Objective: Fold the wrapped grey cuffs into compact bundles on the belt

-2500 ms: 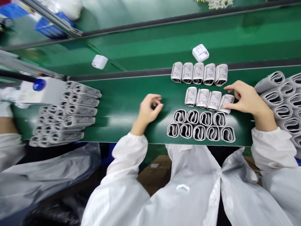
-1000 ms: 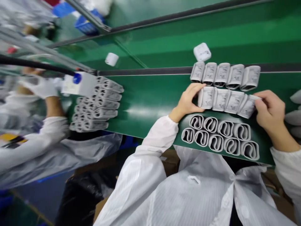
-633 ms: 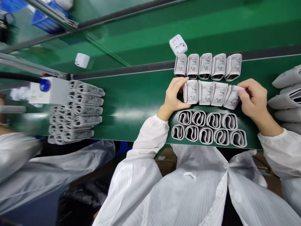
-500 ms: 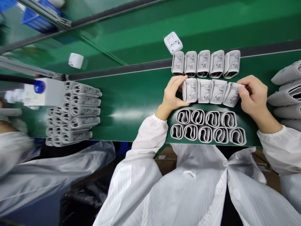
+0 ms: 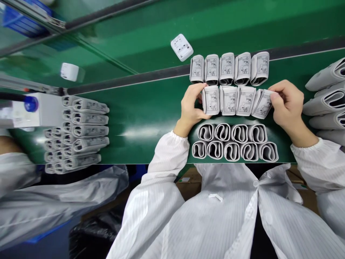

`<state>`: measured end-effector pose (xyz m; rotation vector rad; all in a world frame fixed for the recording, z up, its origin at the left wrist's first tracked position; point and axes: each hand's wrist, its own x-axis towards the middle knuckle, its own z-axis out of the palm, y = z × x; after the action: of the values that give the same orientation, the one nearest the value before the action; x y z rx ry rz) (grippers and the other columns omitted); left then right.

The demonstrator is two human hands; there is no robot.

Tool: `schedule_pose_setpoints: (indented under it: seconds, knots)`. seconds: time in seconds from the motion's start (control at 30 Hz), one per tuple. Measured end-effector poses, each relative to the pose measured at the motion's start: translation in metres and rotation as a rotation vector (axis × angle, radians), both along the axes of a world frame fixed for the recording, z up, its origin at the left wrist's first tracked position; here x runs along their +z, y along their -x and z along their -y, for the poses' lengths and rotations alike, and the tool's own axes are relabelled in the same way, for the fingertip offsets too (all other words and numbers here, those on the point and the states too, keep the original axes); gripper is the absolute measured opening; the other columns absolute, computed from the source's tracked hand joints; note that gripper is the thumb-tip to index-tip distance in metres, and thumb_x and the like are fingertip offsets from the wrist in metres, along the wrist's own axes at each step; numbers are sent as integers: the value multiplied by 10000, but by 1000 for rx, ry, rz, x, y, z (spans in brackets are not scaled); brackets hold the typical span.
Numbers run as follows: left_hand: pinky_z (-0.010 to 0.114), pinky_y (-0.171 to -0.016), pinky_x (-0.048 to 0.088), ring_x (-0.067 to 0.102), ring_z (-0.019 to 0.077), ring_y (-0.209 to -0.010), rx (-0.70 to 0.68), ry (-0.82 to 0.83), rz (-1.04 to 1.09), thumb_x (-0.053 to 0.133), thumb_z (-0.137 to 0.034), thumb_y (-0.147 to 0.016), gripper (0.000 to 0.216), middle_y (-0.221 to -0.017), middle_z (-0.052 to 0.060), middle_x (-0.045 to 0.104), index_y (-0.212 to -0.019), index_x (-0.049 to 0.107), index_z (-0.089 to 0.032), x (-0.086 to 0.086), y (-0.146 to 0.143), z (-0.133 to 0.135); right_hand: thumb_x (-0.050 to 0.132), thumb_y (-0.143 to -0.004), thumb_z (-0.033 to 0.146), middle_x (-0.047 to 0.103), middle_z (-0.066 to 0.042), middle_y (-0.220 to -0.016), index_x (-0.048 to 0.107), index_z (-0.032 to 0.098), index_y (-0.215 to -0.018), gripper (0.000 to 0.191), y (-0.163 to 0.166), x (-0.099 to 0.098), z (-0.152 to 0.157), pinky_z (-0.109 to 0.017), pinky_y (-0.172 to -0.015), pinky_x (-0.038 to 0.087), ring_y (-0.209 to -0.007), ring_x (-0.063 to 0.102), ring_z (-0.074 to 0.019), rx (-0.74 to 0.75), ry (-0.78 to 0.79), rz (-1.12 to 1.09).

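Left hand [image 5: 191, 104]: narrow, thumb and fingers closed on the left end cuff [image 5: 211, 100] of a four-cuff row, seemingly squaring the row from that side. Right hand [image 5: 287, 104]: narrow, pinching the tilted right end cuff [image 5: 263, 104]. Row between both hands, on a green belt [image 5: 148, 144], edge to edge, printed faces up, apparently for even spacing. Just above: five more cuffs [image 5: 229, 68], same facing, beside a white square unit [image 5: 182, 47]. Just below: nine rolled cuffs [image 5: 231, 142], open ends up, in two ranks, likely for compactness. Far left: a co-worker's stacked cuffs [image 5: 77, 129]. Far right: a heap of cuffs [image 5: 327, 104], near the right sleeve [image 5: 304, 162].
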<state>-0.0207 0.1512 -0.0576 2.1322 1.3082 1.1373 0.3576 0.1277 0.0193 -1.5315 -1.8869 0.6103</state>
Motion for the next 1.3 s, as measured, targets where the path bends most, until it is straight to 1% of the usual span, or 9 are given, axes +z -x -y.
schedule_pose_setpoints:
  seconds: [0.07, 0.1, 0.27, 0.37, 0.5, 0.63, 0.73, 0.93, 1.3]
  knots:
    - [636, -1066, 710, 718, 382, -1365, -9, -101, -3, 816, -1113, -711, 1224, -1500, 150, 713, -1586, 601, -284, 0, 0, 1, 583, -1072, 692, 845, -98, -1246, 791, 504, -1362, 403, -1, 0, 1, -715, -958, 580, -1106, 698, -457, 42, 23, 114]
    - [627, -1063, 711, 719, 366, -1342, -8, -124, -10, 805, -1121, -712, 1242, -1496, 150, 720, -1589, 599, -267, 0, 0, 2, 580, -1076, 690, 845, -99, -1264, 789, 501, -1379, 414, -2, -1, 1, -714, -957, 584, -1106, 700, -457, 49, 14, 126]
    - [616, -1050, 690, 707, 379, -1376, 21, -90, -35, 687, -1173, -750, 1241, -1497, 160, 725, -1583, 605, -257, -1, 1, 1, 440, -1149, 636, 824, -128, -1110, 798, 403, -1111, 429, -4, -6, 0, -650, -915, 596, -984, 708, -385, 13, -62, -70]
    - [618, -1040, 678, 715, 414, -1395, 36, -105, -16, 654, -1201, -724, 1241, -1473, 162, 728, -1559, 624, -283, -1, 2, 0, 464, -1126, 670, 809, -129, -1069, 778, 380, -1055, 434, -2, -8, -2, -635, -914, 592, -989, 709, -387, 5, -50, -60]
    - [635, -1094, 654, 677, 418, -1433, 43, -62, -41, 641, -1231, -677, 1322, -1506, 182, 712, -1573, 624, -260, 1, 1, 0, 529, -1096, 600, 765, -107, -953, 700, 341, -930, 352, 0, -10, -4, -587, -826, 579, -862, 686, -344, 22, -153, -151]
    - [648, -1069, 677, 680, 472, -1457, 22, -19, 21, 721, -1205, -642, 1295, -1499, 182, 704, -1561, 653, -294, 5, -1, -1, 554, -1090, 592, 752, -99, -931, 683, 330, -905, 345, 0, -11, -4, -558, -811, 564, -840, 680, -330, 22, -179, -159]
    - [644, -1069, 697, 640, 501, -1537, -4, 46, 28, 768, -1152, -689, 1242, -1524, 185, 680, -1595, 653, -311, 7, -3, -2, 540, -1107, 631, 764, -103, -965, 722, 328, -947, 388, -2, -17, -6, -562, -847, 580, -887, 710, -344, 22, -157, -139]
    - [619, -1105, 719, 684, 464, -1527, 41, 6, -100, 625, -1160, -804, 1201, -1548, 176, 709, -1669, 615, -328, 5, 0, -1, 531, -1139, 712, 701, -68, -852, 708, 313, -915, 490, -2, -36, -13, -500, -728, 534, -739, 623, -282, 49, -362, -253]
    - [632, -1123, 717, 738, 467, -1485, 77, 29, -83, 579, -1171, -816, 1183, -1515, 170, 740, -1631, 670, -319, 18, -7, 2, 524, -1156, 722, 696, -49, -839, 688, 306, -916, 508, 0, -36, -14, -458, -678, 509, -716, 610, -247, 73, -384, -245]
